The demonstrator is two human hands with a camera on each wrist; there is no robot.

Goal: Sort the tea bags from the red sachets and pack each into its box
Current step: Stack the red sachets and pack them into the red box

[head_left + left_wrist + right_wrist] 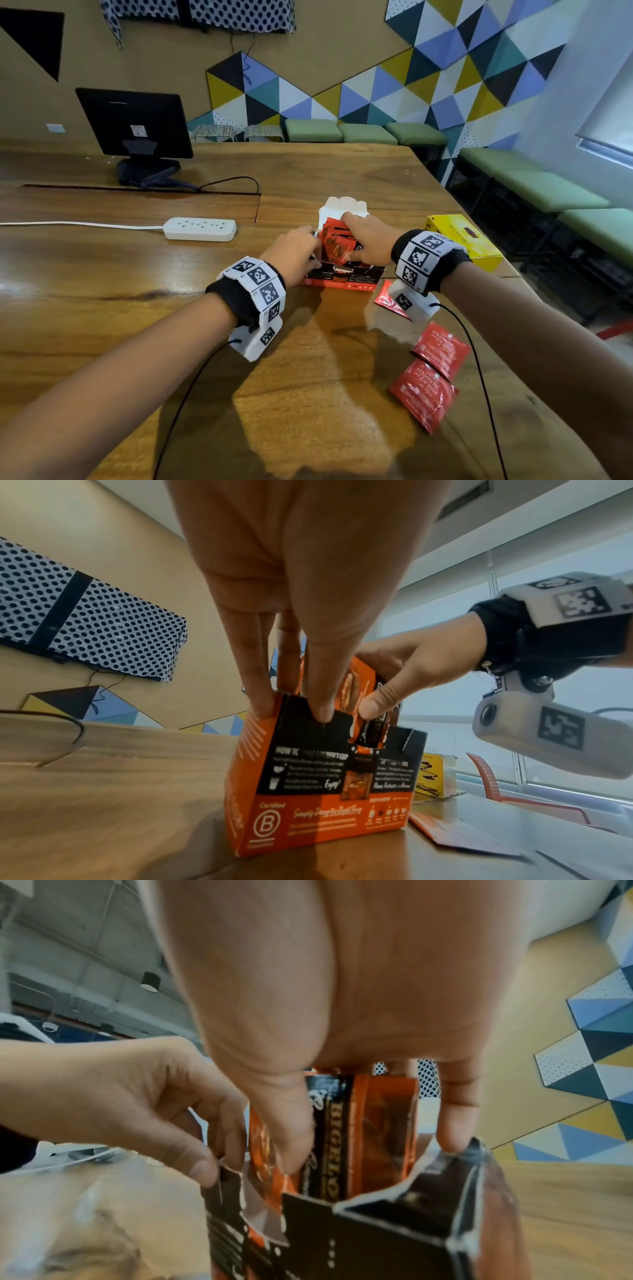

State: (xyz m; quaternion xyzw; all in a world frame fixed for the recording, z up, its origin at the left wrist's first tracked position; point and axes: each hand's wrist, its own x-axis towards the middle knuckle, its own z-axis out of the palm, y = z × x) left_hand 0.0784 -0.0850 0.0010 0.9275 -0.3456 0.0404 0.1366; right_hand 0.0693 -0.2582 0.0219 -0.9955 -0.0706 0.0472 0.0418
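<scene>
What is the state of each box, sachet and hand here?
orange box: open, upright.
tea bags: upright, partly inside.
left hand: grips box edge.
right hand: pinches tea bags.
red sachets: loose on table.
yellow box: on table.

Much of the red box's contents sits behind the two hands.

From the head view, the right hand (pixel 368 240) covers the open top of the red box (pixel 346 277), so the count of sachets (pixel 334 245) under its fingers cannot be told. One red sachet (pixel 385 301) near that wrist is half hidden by the wrist camera. The box print, perhaps brewing notes, is too blurred to read.
</scene>
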